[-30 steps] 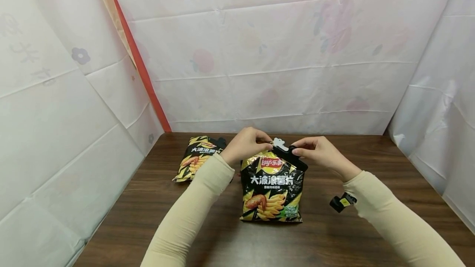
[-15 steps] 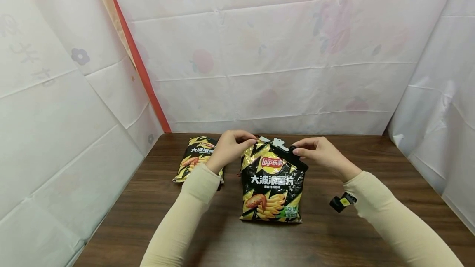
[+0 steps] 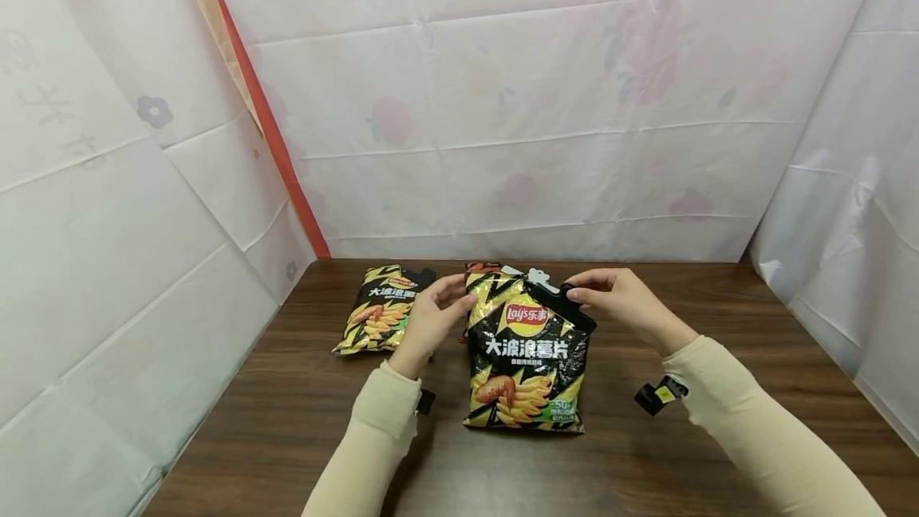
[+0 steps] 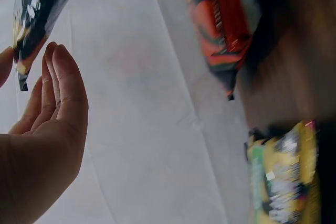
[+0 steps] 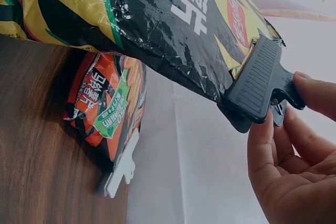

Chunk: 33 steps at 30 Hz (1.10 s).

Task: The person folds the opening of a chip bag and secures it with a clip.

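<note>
A black-and-yellow chip bag [image 3: 527,349] stands upright on the table in the head view. A black bag clip [image 5: 257,80] bites its top right corner. My right hand [image 3: 621,297] pinches the clip's handles between thumb and fingers, plain in the right wrist view. At the bag's upper left edge is my left hand [image 3: 434,317], thumb tip by the front and fairly straight fingers toward the back. In the left wrist view, the bag's corner lies between that thumb and the fingers [image 4: 68,87], which look loose; whether they touch it is hard to tell.
Another black-and-yellow chip bag [image 3: 376,313] with a black clip [image 3: 422,276] lies at the left. Behind the upright bag is a red chip bag [image 5: 107,95] with a white clip [image 5: 123,166]. White sheets [image 3: 502,142] surround the wooden table [image 3: 682,453].
My left hand has moved from beside the clip leftward along the bag's top, then down to its left edge. The right hand stays on the clip. The bag's top left corner now shows spread out.
</note>
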Motion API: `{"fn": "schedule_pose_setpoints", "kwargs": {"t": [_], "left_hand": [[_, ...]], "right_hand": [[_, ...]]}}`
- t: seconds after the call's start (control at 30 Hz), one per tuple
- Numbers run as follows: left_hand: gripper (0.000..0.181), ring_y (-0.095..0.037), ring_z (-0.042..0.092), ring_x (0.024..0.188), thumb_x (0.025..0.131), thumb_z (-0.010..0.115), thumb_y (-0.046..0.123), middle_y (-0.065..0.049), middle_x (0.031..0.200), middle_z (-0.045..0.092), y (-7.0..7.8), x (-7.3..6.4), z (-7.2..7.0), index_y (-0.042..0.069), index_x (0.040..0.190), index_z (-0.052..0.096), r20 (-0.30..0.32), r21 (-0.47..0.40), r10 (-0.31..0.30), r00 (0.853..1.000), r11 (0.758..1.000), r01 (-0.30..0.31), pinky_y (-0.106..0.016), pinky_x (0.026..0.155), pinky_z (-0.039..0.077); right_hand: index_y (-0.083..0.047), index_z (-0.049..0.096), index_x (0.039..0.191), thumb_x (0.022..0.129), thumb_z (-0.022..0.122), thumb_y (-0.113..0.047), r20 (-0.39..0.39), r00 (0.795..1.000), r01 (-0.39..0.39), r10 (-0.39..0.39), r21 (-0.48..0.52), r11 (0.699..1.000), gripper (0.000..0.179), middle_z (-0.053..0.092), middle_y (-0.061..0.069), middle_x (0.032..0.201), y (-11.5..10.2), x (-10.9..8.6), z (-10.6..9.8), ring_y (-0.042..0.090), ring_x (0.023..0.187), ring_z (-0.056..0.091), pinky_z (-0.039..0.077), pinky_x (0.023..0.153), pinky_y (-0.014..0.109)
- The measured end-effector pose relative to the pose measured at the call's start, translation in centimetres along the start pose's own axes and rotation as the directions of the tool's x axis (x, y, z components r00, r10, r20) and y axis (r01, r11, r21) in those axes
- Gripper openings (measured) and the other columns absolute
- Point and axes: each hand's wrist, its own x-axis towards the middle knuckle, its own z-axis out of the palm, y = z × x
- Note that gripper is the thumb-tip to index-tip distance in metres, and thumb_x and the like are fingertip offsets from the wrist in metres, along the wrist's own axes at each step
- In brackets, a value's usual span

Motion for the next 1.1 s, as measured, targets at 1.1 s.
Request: {"fn": "schedule_pose_setpoints", "kwargs": {"t": [1.1], "left_hand": [[0.064,-0.015,0.061,0.105,0.089,0.074,0.024,-0.014,0.128,0.061,-4.4,-3.7,2.9,0.011,0.145,0.044,0.235,-0.075,-0.055,0.971,0.994,0.074,-0.030,0.088,0.050]], "right_hand": [[0.001,0.060,0.129,0.094,0.067,-0.032,-0.066,0.998,-0.001,0.013,0.181,0.983,0.048,0.061,0.008,0.120,1.4,0.3,1.3,0.004,0.099,0.063,0.055,0.088,0.028]]}}
